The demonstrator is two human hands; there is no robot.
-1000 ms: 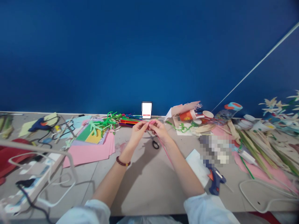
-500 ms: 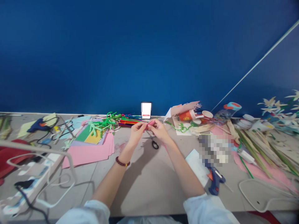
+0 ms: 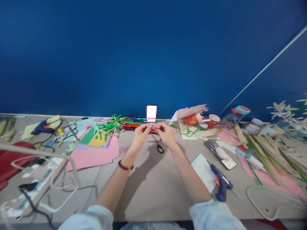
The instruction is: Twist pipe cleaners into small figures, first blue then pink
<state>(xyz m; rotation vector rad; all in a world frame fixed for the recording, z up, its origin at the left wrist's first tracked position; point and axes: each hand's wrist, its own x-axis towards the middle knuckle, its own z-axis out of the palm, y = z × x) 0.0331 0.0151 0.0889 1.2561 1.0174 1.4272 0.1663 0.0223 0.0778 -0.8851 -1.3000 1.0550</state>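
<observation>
My left hand (image 3: pixel 140 135) and my right hand (image 3: pixel 166 134) are raised together over the middle of the grey table (image 3: pixel 148 185). Both pinch a short pink pipe cleaner (image 3: pixel 155 127) that spans the gap between their fingertips. A beaded bracelet (image 3: pixel 126 166) circles my left wrist. Black-handled scissors (image 3: pixel 159 147) lie on the table just below my right hand. A small standing phone with a white screen (image 3: pixel 151 113) faces me behind the hands, against the blue wall.
Left: pink and coloured paper sheets (image 3: pixel 96 150), green pipe cleaners (image 3: pixel 107 126), a glue gun with cables (image 3: pixel 44 127), a white wire rack (image 3: pixel 43 172). Right: a blue glue gun (image 3: pixel 222 183), a phone lying flat (image 3: pixel 220 154), paper cups (image 3: pixel 194 118), dried stalks (image 3: pixel 266 153).
The hands have drawn slightly apart, so the pink pipe cleaner now shows stretched between the fingertips. The long pink strand along my right forearm is no longer seen.
</observation>
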